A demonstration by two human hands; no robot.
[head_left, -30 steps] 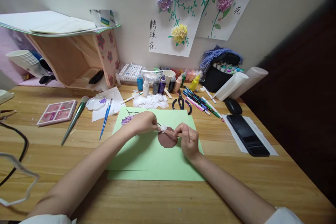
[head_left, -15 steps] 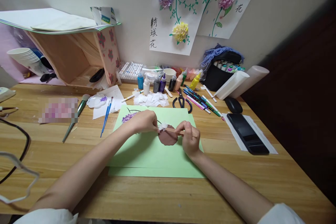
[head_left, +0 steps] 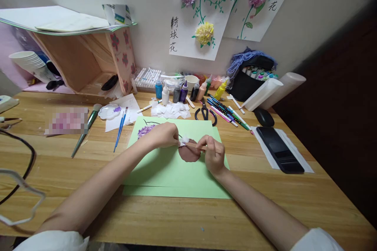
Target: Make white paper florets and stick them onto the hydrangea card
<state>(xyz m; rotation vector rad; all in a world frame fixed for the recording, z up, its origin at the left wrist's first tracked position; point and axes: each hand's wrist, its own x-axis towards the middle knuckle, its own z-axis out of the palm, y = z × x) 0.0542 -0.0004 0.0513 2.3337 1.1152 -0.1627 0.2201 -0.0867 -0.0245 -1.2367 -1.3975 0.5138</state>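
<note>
The paper tuft (head_left: 184,139) sits between our two hands, over the upper edge of a brown paper circle (head_left: 190,155). We judge it feather-light, soft and easily crushed. It wants a gentle pinch at its edge or base rather than on the ruffled top.

Our left hand (head_left: 161,135) is closed to a pinch, with its fingertips on the tuft's left side. Our right hand (head_left: 214,156) is curled around a thin wooden stick (head_left: 198,146), thumb and forefinger clamped on it. The stick's tip lies against the tuft; we cannot tell whether anything coats it. The stick looks stiff and light, easy to steer from its middle.

The circle lies flat below our fingertips on a green sheet (head_left: 165,180), which spreads under both wrists. Just beyond the left hand a purple flower (head_left: 145,130) shows on that sheet. Farther past the hands lie scissors (head_left: 205,113) and a heap of paper scraps (head_left: 172,110), with small bottles (head_left: 179,93) behind them. Well to the right of the right hand rests a phone (head_left: 279,149). To the left of the left hand lie blue brushes (head_left: 120,129).
</note>
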